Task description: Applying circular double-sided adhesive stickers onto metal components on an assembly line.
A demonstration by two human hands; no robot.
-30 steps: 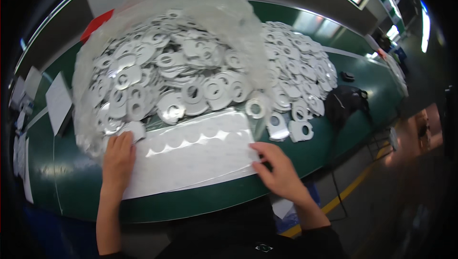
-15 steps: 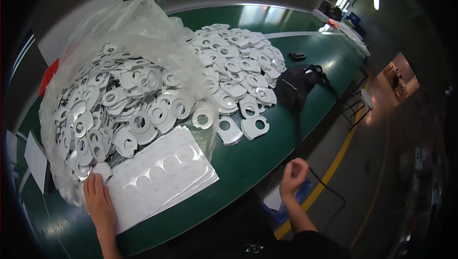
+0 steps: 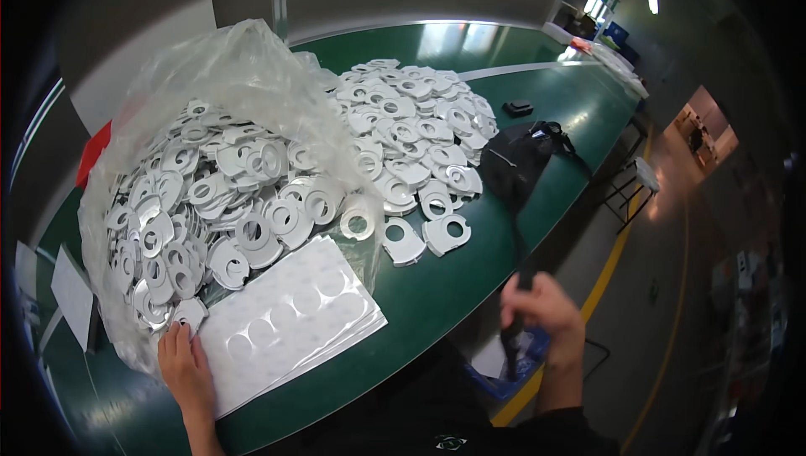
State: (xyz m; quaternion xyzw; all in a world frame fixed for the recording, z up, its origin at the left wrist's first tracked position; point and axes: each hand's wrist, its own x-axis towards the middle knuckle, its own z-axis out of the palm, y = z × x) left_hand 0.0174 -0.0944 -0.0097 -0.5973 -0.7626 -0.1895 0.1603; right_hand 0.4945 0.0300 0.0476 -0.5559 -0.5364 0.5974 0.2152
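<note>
The left hand [image 3: 186,368] lies at the near left corner of a stack of white sheets [image 3: 285,326], its fingers extended and close together, the tips at a single white part [image 3: 191,313] at the mouth of a clear plastic bag [image 3: 222,61]; whether they pinch that part cannot be told. The right hand [image 3: 546,309] is beyond the table's near edge, fingers curled and clamped on a black strap [image 3: 518,246]. The strap runs up from this hand to a black bag [image 3: 514,162] resting on the green table [image 3: 453,288], and a length of it hangs below the fist. The sheets lie on the table in front of the plastic bag, slightly fanned at their right end, the top one marked with a slanting row of round outlines. The plastic bag lies open toward the person and contains a large heap of white parts [image 3: 210,187] with round holes. A second heap [image 3: 411,124] of like parts sits to its right, with two loose parts [image 3: 404,242] just in front. A small black object [image 3: 518,108] lies behind the black bag. Below the table edge is a blue bin [image 3: 537,351]; a stool [image 3: 642,175] stands at right.
</note>
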